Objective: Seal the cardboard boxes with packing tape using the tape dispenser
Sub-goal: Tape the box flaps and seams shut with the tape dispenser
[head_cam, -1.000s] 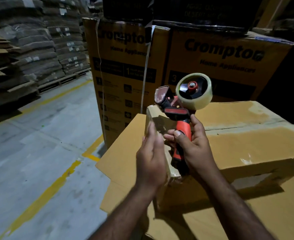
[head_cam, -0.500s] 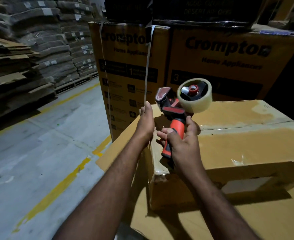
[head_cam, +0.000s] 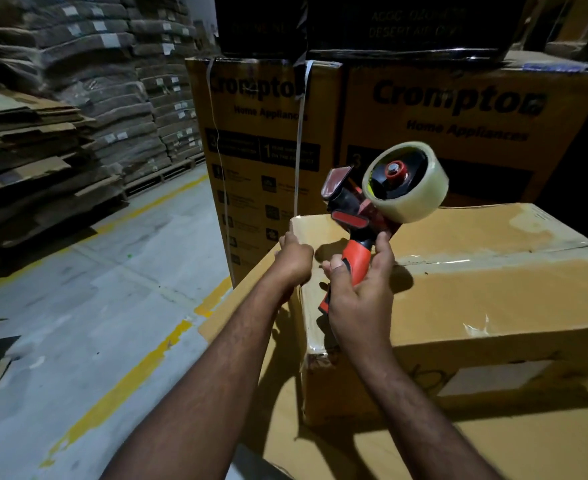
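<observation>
A plain cardboard box (head_cam: 476, 299) lies in front of me, its top seam covered with clear tape. My right hand (head_cam: 361, 299) grips the red handle of a tape dispenser (head_cam: 358, 216), held upright above the box's left end; its clear tape roll (head_cam: 420, 199) faces me. My left hand (head_cam: 294, 258) rests on the box's far left top corner, fingers curled over the edge. Whether those fingers pinch a tape end is hidden.
The box sits on flat cardboard sheets (head_cam: 493, 445). Tall printed cartons (head_cam: 268, 140) stand close behind, with dark boxes on top. Pallets of flattened cardboard (head_cam: 43, 143) line the left. Grey floor with yellow lines (head_cam: 119, 396) lies open to the left.
My left hand has moved from the box's near left side up to its far top corner. The dispenser has tilted slightly and stayed in my right hand.
</observation>
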Available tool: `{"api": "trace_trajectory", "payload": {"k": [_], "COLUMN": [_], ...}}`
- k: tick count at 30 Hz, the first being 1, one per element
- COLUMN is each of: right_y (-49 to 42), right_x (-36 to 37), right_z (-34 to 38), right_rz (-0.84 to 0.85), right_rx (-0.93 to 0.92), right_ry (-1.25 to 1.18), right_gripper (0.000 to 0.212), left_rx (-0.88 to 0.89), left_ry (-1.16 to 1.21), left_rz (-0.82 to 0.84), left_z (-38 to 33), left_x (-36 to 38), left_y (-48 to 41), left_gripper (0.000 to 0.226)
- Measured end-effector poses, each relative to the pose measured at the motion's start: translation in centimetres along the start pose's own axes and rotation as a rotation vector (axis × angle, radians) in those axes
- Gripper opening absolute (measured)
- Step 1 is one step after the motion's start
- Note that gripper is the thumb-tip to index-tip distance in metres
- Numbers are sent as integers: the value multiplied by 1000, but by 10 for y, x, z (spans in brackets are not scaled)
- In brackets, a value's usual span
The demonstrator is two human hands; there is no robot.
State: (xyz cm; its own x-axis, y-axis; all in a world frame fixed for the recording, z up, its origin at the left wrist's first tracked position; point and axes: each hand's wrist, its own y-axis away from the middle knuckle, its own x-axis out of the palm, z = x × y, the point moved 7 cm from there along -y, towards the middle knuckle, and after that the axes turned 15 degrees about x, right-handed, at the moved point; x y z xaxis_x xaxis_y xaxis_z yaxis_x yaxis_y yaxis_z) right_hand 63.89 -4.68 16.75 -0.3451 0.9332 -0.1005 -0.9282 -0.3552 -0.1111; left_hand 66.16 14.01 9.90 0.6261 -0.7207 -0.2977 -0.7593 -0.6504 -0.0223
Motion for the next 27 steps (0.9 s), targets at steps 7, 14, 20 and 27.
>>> {"api": "trace_trajectory", "payload": {"k": [7, 14, 20, 27], "right_y": [12, 17, 27, 32], "right_x": [2, 6, -3, -5], "right_z": [7, 9, 9, 12], "right_rz": [-45, -70, -70, -36], "right_rx": [-101, -210, -237, -195], "right_ry": [38, 61, 28, -22], "right_gripper": [66, 55, 54, 56], "left_rx": [-2, 13, 256, 545], "left_ry": [42, 329, 182, -115], "left_rz": [72, 19, -297, -530], "left_z": [43, 31, 14, 6], "left_x": [17, 19, 29, 19], "left_y": [39, 121, 180, 185], "left_gripper": [58, 69, 55, 81]}}
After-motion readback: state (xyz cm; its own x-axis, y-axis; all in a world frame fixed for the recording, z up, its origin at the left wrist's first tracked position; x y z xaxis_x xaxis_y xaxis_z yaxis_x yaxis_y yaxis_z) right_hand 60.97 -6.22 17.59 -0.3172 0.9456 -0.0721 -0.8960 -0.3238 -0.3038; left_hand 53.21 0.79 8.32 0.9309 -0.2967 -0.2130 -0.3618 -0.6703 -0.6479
